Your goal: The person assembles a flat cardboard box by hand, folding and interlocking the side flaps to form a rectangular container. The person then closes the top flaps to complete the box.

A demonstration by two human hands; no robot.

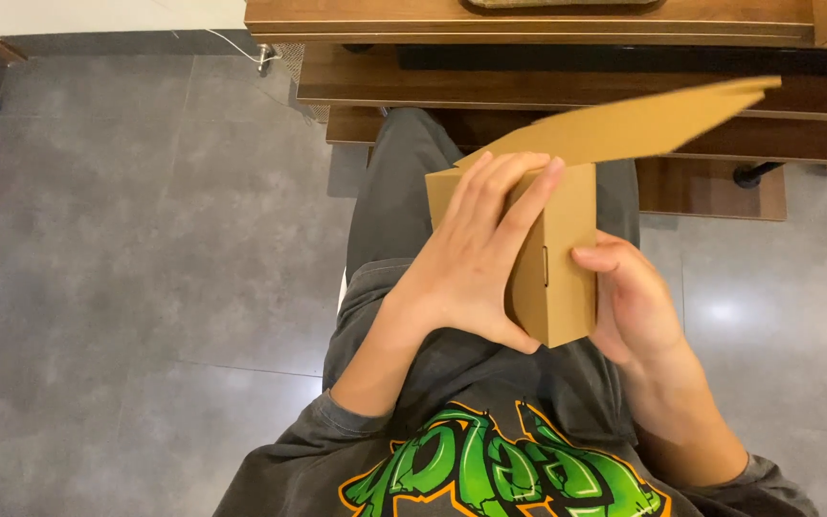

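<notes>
Grey floor tiles (145,239) lie below a seated person's lap, where a brown cardboard box (557,278) stands on end. Left hand (476,263) spreads flat over its side, right hand (634,306) cups the opposite wall, steadying it while the lid flap (634,124) stands open.

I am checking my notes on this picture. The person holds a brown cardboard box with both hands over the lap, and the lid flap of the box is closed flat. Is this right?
Not quite. In the head view the lid flap is open, sticking up and away from the cardboard box, not closed flat. The rest holds: the left hand lies across the box and the right hand steadies its other side, over the lap.
</notes>
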